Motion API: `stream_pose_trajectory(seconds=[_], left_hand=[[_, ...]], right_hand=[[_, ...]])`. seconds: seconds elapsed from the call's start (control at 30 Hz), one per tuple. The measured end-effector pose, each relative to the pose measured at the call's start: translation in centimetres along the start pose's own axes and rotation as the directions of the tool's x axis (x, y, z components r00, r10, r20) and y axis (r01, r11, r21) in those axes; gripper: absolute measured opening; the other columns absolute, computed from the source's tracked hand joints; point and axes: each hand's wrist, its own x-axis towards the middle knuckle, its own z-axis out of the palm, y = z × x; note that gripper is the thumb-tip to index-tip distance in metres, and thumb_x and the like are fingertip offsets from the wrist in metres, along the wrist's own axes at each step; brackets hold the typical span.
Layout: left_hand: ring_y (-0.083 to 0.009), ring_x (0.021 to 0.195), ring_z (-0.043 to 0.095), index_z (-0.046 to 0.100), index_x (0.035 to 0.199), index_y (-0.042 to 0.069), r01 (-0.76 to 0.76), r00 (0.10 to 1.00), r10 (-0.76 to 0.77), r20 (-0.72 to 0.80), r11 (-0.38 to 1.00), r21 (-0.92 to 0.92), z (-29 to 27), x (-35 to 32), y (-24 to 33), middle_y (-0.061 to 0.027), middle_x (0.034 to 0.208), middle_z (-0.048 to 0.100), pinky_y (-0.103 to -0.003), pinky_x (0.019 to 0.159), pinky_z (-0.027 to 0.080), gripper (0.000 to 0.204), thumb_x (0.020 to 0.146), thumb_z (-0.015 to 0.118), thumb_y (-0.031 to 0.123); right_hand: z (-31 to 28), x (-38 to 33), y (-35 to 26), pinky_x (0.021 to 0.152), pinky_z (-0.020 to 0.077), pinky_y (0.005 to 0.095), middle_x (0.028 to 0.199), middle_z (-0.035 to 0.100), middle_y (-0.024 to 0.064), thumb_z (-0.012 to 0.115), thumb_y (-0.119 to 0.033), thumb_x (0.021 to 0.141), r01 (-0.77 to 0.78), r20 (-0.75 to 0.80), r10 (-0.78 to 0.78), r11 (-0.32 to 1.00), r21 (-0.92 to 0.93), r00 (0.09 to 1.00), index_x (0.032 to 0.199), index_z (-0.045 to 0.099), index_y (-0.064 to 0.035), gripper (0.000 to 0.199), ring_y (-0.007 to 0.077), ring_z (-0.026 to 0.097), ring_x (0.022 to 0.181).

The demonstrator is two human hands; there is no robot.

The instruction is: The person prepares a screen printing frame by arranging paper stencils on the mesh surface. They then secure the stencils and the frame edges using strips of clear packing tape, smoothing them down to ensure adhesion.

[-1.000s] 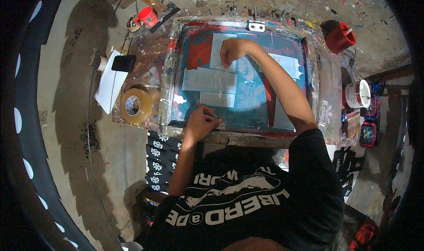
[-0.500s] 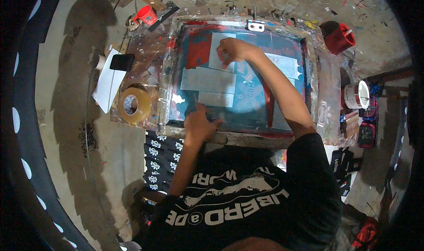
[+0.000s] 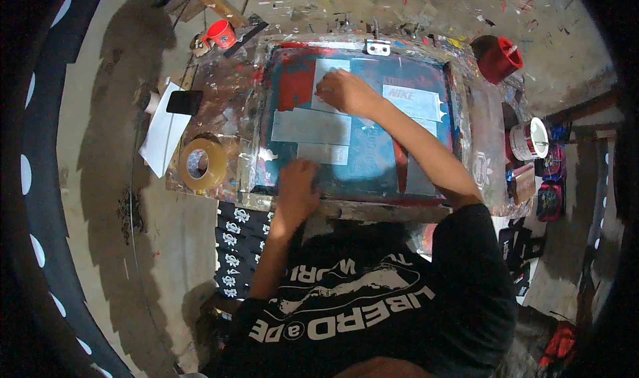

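A screen-printing frame [image 3: 339,208] with blue-green mesh lies on the worktable. Pale tape strips cover parts of the mesh: an upright strip [image 3: 331,65] at the top, a wide strip [image 3: 309,126] under it, and a shorter strip [image 3: 325,154] lower down. My right hand [image 3: 349,93] is at the upright strip, its fingers curled against it; whatever they might hold is hidden. Low on the left of the screen rests my left hand [image 3: 298,186], fingers loosely bent and apparently holding nothing, close below the short strip. Another strip [image 3: 411,103] lies right of my right forearm.
Left of the frame are a tape roll [image 3: 203,164], a white sheet [image 3: 162,135] and a dark phone [image 3: 184,102]. A red mug [image 3: 221,34] stands at the far left corner. On the right are a red container [image 3: 499,60] and a white tub [image 3: 529,138]. A metal hinge [image 3: 378,48] tops the frame.
My right hand has turned over the upright strip, its knuckles now facing up and the finger ring gone. My left hand's spread thumb and fingers have drawn in. The view has shifted slightly.
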Motion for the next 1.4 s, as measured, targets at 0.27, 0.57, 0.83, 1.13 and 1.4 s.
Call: stream_pose_trajectory(seconds=[0.27, 0.57, 0.83, 1.13, 1.4], left_hand=[[-0.0370, 0.105, 0.058, 0.063, 0.105, 0.001, -0.207, 0.959, 0.211, 0.188, 0.978, -0.040, 2.2, -3.2, 2.9, -0.0186, 0.107, 0.062, -0.048, 0.094, 0.048, 0.041, 0.097, 0.058, 0.041], [-0.0388, 0.095, 0.059, 0.064, 0.099, 0.002, 0.337, 0.766, -0.261, -0.587, 0.941, 0.021, -8.9, -6.2, -6.7, -0.0190, 0.092, 0.063, -0.047, 0.091, 0.046, 0.034, 0.077, 0.076, 0.025], [-0.0414, 0.101, 0.063, 0.062, 0.104, -0.002, 0.294, 0.947, -0.217, -0.236, 0.880, 0.373, -11.9, -8.1, -16.8, -0.0248, 0.101, 0.067, -0.050, 0.096, 0.043, 0.044, 0.084, 0.074, 0.036], [-0.0190, 0.075, 0.069, 0.066, 0.103, -0.002, 0.533, 0.827, -0.533, 0.179, 0.640, -0.554, -21.0, -7.1, 0.1, -0.0088, 0.089, 0.071, -0.035, 0.070, 0.054, 0.036, 0.094, 0.071, 0.033], [-0.0208, 0.079, 0.066, 0.071, 0.111, 0.001, 0.695, 0.699, -0.559, 0.446, 0.678, -0.239, -19.0, -7.3, 0.5, -0.0095, 0.094, 0.071, -0.034, 0.075, 0.053, 0.045, 0.094, 0.070, 0.043]], right_hand=[[-3.0, -3.9, -4.6, 0.110, 0.0401, 0.0443, 0.123, 0.066, 0.0172, 0.058, -0.024, 0.087, 0.101, 0.216, -0.090, 0.994, -0.039, 0.972, 0.120, 0.067, -0.0026, 0.040, 0.0327, 0.059, 0.119], [4.2, 13.0, -14.8, 0.102, 0.0437, 0.0493, 0.119, 0.064, 0.0247, 0.075, -0.051, 0.076, -0.186, 0.068, 0.175, 0.960, 0.211, 0.982, 0.122, 0.067, -0.0081, 0.064, 0.0416, 0.057, 0.117], [12.4, 17.6, -14.0, 0.073, 0.0552, 0.0435, 0.079, 0.073, 0.0164, 0.079, -0.040, 0.073, -0.124, 0.148, 0.074, 0.925, 0.360, 0.986, 0.082, 0.076, -0.0049, 0.037, 0.0317, 0.071, 0.074], [-4.5, 11.5, -11.4, 0.062, 0.0527, 0.0263, 0.079, 0.075, 0.0045, 0.074, -0.026, 0.091, -0.456, 0.501, -0.054, 0.340, 0.823, 0.864, 0.096, 0.078, -0.0022, 0.024, 0.0098, 0.068, 0.070], [-11.7, -0.4, 5.8, 0.069, 0.0542, 0.0285, 0.086, 0.075, 0.0083, 0.075, -0.017, 0.087, -0.630, 0.494, 0.411, 0.327, 0.705, 0.766, 0.097, 0.076, 0.0009, 0.020, 0.0138, 0.068, 0.076]])
